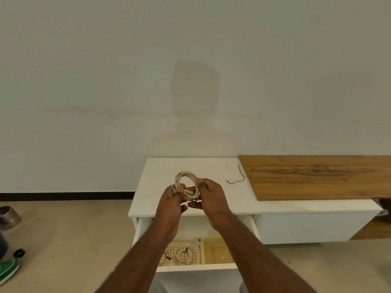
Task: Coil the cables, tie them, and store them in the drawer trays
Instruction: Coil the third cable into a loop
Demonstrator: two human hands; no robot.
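Observation:
A cream cable coil (186, 176) is held upright above the white cabinet top (152, 187). My left hand (171, 201) pinches its left side and my right hand (211, 197) grips its right side. A black twist tie (237, 179) lies loose on the cabinet top to the right of my hands. Below, the open drawer (196, 267) holds a white lattice tray (190, 246) with two tied cream coils (184, 255) in it, and a yellow tray (218, 250) beside it on the right.
A wooden board (317, 176) lies on the cabinet top at the right. On the floor at the left stand a metal pot (9, 214), and a green object (8, 269) with a black cap. A plain wall rises behind the cabinet.

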